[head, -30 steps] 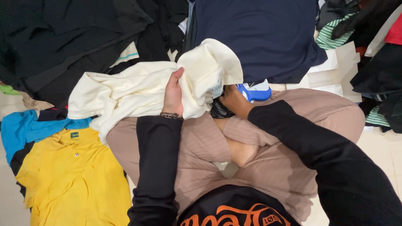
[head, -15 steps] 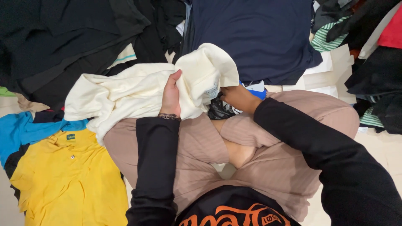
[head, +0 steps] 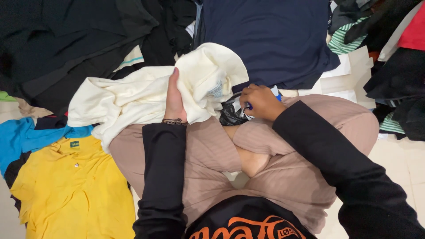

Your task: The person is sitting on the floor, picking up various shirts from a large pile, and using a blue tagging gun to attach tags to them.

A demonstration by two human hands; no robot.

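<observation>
Pale floor tiles at the frame's edges are strewn with clothes, a yellow polo shirt point(head: 71, 186) lying lower left. At centre the left hand point(head: 175, 99) grips the cream garment point(head: 146, 95), lifting its neck label into view. Just right, the right hand point(head: 261, 102) is fisted around a small blue object point(head: 250, 106) near a navy shirt point(head: 270, 40).

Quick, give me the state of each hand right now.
Left hand: closed on the cream garment, holding it against the lap.
Right hand: closed around a small blue and white object; what it is cannot be told.
</observation>
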